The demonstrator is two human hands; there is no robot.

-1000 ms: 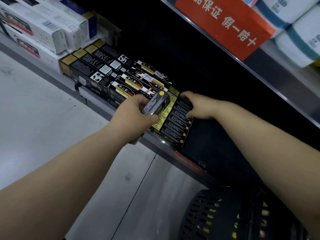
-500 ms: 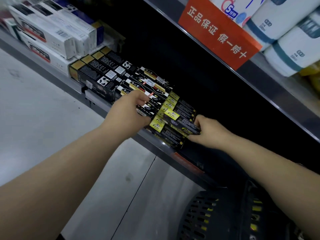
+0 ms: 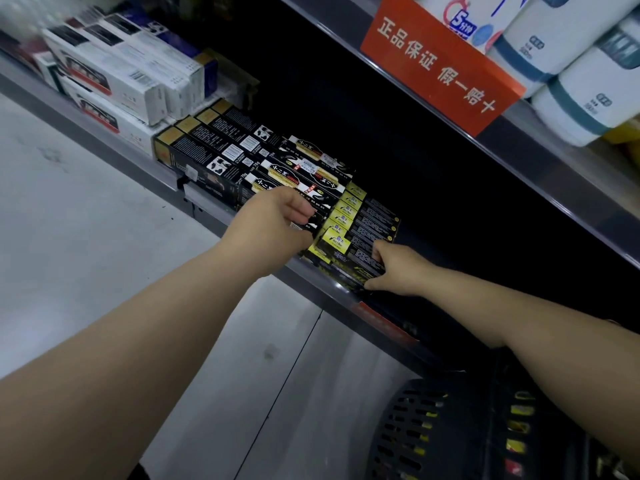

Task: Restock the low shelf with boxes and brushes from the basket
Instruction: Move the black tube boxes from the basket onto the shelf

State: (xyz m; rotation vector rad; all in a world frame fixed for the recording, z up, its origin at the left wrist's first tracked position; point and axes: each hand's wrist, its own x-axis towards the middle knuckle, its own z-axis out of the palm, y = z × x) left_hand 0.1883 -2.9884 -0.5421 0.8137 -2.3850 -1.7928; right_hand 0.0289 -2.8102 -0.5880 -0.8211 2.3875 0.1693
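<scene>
Two hands work the low shelf (image 3: 325, 287) – the left hand (image 3: 277, 225) curls round a black box (image 3: 313, 218) beside three white-banded boxes (image 3: 298, 168); the right hand (image 3: 398, 268) pinches the end of the front yellow-ended box (image 3: 346, 252), one of at least five. Four gold-ended boxes (image 3: 194, 140) lie further left – one dark basket (image 3: 415, 427) sits below

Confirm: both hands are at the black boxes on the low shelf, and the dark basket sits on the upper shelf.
One error. In the head view, the left hand and right hand are at the black boxes on the low shelf, but the dark basket sits below it.
</scene>
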